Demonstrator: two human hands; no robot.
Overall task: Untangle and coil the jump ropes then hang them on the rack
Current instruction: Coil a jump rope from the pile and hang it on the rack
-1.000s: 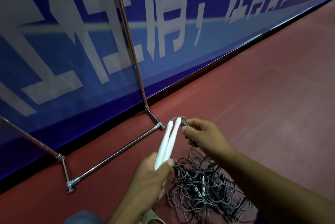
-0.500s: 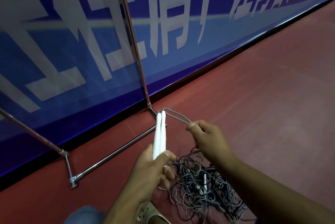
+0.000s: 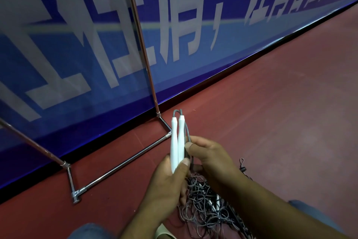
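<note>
My left hand (image 3: 166, 186) grips two white jump rope handles (image 3: 177, 142) side by side, pointing up. A grey cord (image 3: 186, 132) loops out of their tops and runs down their right side. My right hand (image 3: 209, 157) pinches that cord against the handles between thumb and fingers. Below both hands a tangled pile of dark jump ropes (image 3: 209, 211) lies on the red floor, with more white handles inside it. The metal rack (image 3: 120, 165) stands to the left, its base bar on the floor and its uprights rising along the blue banner.
A blue banner wall (image 3: 96, 45) with white characters runs behind the rack. Red floor (image 3: 280, 103) stretches to the right. A loose rope end with a small loop (image 3: 241, 163) lies right of my right hand. My knees show at the bottom edge.
My right hand has slid along the cord toward the handles, pulling the loop in tight beside them. The handles have turned more upright in my left hand.
</note>
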